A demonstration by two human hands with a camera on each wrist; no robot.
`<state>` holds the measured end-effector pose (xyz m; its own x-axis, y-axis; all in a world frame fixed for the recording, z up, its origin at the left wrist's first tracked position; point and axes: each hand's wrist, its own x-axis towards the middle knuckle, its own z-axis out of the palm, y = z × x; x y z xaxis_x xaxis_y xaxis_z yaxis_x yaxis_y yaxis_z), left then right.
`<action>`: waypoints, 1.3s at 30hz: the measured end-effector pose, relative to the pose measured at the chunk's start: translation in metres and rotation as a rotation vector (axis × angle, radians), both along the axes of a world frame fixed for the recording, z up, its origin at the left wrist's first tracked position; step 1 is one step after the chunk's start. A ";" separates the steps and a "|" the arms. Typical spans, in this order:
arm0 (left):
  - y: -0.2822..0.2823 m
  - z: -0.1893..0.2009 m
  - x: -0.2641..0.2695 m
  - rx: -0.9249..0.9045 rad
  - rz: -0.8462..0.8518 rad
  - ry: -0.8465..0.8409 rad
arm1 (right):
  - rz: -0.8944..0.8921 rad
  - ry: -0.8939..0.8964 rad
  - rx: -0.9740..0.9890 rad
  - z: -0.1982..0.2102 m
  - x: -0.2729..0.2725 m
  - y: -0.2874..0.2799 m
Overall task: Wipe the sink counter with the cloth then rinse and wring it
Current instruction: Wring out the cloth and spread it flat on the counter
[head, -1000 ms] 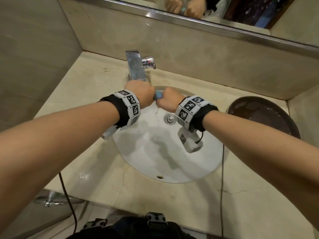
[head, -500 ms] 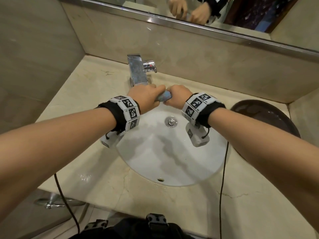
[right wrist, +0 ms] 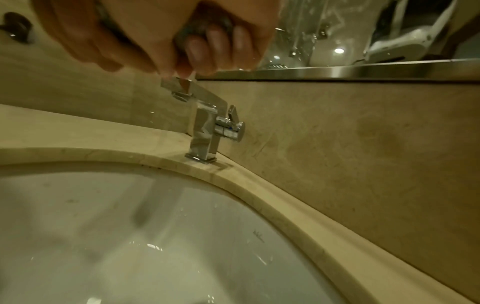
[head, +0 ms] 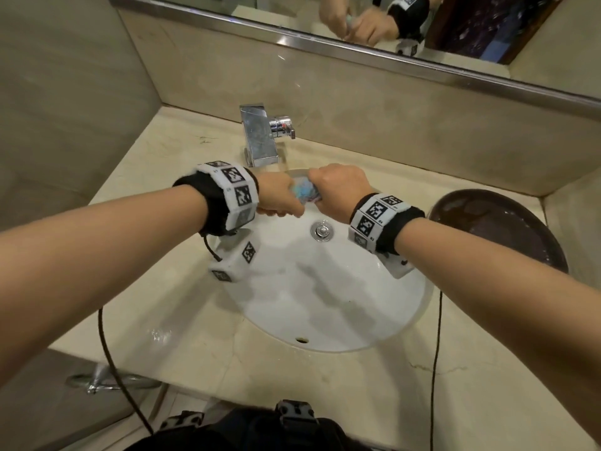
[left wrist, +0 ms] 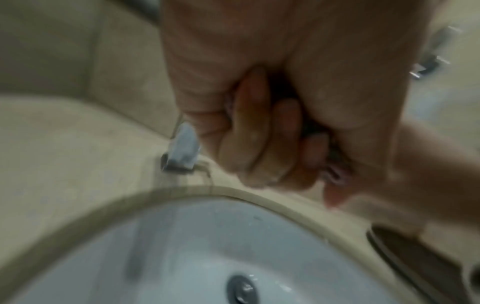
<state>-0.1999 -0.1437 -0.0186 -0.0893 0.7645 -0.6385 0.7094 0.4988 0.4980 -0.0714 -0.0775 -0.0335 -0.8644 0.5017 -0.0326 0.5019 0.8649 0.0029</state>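
A small blue cloth is bunched into a short roll above the back of the white sink basin. My left hand grips its left end and my right hand grips its right end, both fists tight around it. Only a strip of cloth shows between the fists in the head view. In the left wrist view my left fingers are curled in a fist with the cloth mostly hidden. In the right wrist view my right fingers wrap a dark fold of cloth.
A chrome faucet with a side lever stands just behind the hands on the beige stone counter. A dark round dish sits at the right of the basin. A mirror runs along the back wall. The drain lies under my right wrist.
Both hands have stayed clamped on the cloth and twisted against each other, the left wrist rolling over. More of the blue cloth now shows between the fists.
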 end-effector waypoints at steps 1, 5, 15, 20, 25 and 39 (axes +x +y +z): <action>0.001 -0.002 0.001 0.056 -0.057 0.166 | -0.003 -0.030 0.015 0.003 -0.002 -0.001; 0.001 -0.008 0.005 0.255 -0.158 0.541 | -0.111 -0.085 -0.017 0.008 -0.008 -0.007; -0.001 -0.005 0.000 0.175 -0.441 0.877 | -0.346 0.016 -0.584 -0.016 -0.019 -0.021; -0.007 -0.017 -0.005 0.224 -0.454 0.773 | -0.313 -0.026 -0.555 -0.022 -0.014 -0.020; -0.013 -0.025 -0.019 0.326 -0.256 0.530 | -0.259 0.011 -0.462 -0.025 -0.013 -0.012; -0.085 -0.041 -0.053 0.593 0.363 0.081 | -0.103 0.068 -0.462 -0.037 -0.036 -0.034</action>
<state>-0.2526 -0.2291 -0.0593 -0.4345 0.8947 -0.1030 0.5961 0.3715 0.7118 -0.1071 -0.1120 -0.0702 -0.8190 0.5310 -0.2174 0.5706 0.7137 -0.4063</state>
